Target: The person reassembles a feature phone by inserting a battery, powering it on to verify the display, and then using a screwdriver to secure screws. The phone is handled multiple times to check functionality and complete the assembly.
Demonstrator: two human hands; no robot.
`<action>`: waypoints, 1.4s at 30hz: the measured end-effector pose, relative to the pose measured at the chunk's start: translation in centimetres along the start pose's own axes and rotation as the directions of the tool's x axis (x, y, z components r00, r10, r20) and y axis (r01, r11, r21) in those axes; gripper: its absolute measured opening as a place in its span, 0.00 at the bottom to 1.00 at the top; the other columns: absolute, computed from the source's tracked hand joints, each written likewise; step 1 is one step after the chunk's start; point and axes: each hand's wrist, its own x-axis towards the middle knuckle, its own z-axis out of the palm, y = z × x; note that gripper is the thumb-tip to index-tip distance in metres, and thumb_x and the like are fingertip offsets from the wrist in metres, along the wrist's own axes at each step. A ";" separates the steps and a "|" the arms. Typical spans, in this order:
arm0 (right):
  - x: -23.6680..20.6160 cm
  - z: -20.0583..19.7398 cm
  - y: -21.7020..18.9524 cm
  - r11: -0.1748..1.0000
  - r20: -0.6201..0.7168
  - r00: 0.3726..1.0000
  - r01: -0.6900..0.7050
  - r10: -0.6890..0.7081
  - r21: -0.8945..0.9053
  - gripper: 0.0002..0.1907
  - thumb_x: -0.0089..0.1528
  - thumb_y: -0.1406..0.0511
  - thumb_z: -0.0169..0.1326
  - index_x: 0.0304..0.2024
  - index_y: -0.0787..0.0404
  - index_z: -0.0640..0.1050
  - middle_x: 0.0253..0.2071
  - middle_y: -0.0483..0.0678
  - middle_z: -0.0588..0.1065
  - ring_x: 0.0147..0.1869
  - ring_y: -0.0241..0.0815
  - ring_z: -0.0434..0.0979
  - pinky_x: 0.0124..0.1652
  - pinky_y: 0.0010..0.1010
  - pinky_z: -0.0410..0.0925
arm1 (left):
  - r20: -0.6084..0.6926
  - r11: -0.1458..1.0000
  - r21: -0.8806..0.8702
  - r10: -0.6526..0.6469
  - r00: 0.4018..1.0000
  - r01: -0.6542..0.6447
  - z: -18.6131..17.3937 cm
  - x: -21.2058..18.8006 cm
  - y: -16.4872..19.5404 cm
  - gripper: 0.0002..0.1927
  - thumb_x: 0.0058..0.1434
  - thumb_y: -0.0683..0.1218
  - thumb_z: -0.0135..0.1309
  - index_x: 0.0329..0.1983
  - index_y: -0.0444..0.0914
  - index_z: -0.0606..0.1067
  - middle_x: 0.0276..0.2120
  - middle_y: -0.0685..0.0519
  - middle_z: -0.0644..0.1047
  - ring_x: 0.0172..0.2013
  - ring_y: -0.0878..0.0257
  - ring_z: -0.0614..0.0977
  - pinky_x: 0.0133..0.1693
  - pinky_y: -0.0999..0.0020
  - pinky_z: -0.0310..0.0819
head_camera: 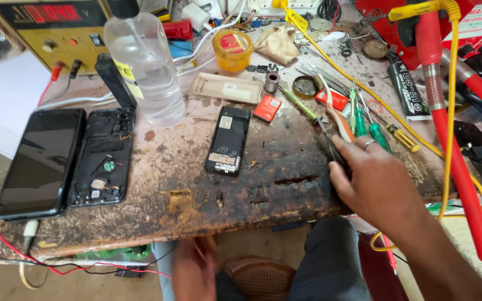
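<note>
Black tweezers [330, 146] under right-hand fingers [348, 151]

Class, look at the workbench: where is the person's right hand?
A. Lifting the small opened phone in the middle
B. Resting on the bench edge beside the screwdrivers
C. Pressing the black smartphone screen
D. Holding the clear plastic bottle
B: the right hand lies on the worn workbench next to the green-handled screwdrivers, away from the bottle and the opened phone.
</note>
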 end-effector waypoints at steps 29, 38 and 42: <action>9.0 2.5 2.1 0.870 0.120 0.980 -0.194 0.156 0.453 0.22 0.61 0.66 0.62 0.59 0.55 0.79 0.35 0.49 0.81 0.32 0.39 0.78 0.32 0.31 0.70 | 0.802 -0.004 0.378 -0.497 0.330 -0.926 19.8 11.8 21.7 0.69 0.37 0.68 0.74 0.75 0.38 0.51 0.73 0.40 0.53 0.71 0.45 0.54 0.66 0.49 0.51; 12.0 2.5 5.2 0.970 0.009 0.999 -0.030 0.033 -0.239 0.12 0.68 0.54 0.59 0.49 0.47 0.86 0.41 0.51 0.79 0.44 0.53 0.79 0.42 0.44 0.72 | 0.792 -0.020 0.305 -0.550 0.266 -0.952 19.2 11.7 22.2 0.78 0.27 0.63 0.80 0.76 0.38 0.46 0.74 0.40 0.49 0.72 0.43 0.49 0.68 0.51 0.45; 12.3 3.5 2.7 0.965 0.031 0.997 0.070 -0.064 -0.255 0.13 0.63 0.50 0.60 0.42 0.46 0.87 0.42 0.47 0.80 0.47 0.51 0.79 0.43 0.43 0.73 | 0.785 -0.066 0.353 -0.522 0.334 -0.933 19.2 10.9 22.6 0.76 0.27 0.61 0.79 0.76 0.39 0.47 0.72 0.41 0.54 0.70 0.45 0.54 0.67 0.53 0.51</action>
